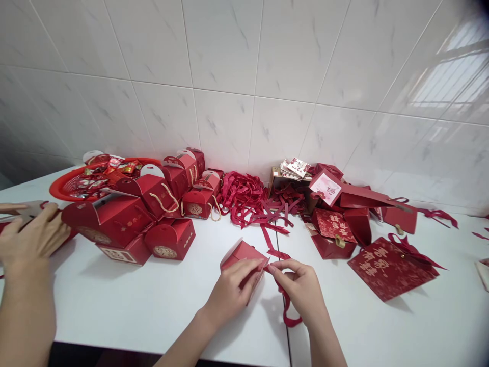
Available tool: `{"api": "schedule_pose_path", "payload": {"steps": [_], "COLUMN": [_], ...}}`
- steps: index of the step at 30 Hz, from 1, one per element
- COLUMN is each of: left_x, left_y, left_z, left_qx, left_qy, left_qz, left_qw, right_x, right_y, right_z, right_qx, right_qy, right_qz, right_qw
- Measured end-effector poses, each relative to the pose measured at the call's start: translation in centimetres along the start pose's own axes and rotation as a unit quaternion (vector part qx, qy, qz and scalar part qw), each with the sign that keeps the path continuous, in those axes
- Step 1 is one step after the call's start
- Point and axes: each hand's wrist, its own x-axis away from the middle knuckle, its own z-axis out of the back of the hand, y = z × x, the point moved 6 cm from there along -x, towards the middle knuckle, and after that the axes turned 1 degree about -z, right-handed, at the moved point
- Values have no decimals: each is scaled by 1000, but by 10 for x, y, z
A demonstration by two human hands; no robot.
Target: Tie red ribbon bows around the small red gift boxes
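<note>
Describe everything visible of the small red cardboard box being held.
The small red cardboard box shows a plain face and a rounded end at its left. The left hand grips it, hiding much. At its right edge the right hand pinches dark red shiny ribbon. Whether it touches the white table is unclear.

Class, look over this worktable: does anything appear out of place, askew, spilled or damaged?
Nothing looks clearly spilled or damaged. The ribbon heap near the wall looks untidy, its strands tangled and straggling over the tabletop. The printed cards to its right sit askew, overlapping at uneven angles.
</note>
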Motion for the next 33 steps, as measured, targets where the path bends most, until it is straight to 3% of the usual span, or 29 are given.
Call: {"api": "schedule_pose_path", "payload": {"steps": [11, 17, 27, 30, 33], "left_x": [3, 5, 4, 3, 3], "left_y": [1, 4, 8, 7, 2], "left_z": [-1, 2, 3, 5, 9], "left_qx": [-31, -72, -79, -67, -44], "left_qy": [33, 83, 104, 119, 140], "left_qz": [-62, -90, -65, -52, -27], "left_qw": [997, 990, 989, 989, 989], "right_x": [1, -1, 2, 2, 19], "right_y": [4, 10, 13, 5, -30], "right_z": [-10, -13, -17, -8, 8], "right_qx": [-76, -102, -95, -6, 69], "right_qy": [-2, -19, -34, 33, 159], "right_qz": [30, 22, 32, 90, 205], "right_qw": [997, 994, 994, 995, 963]}}
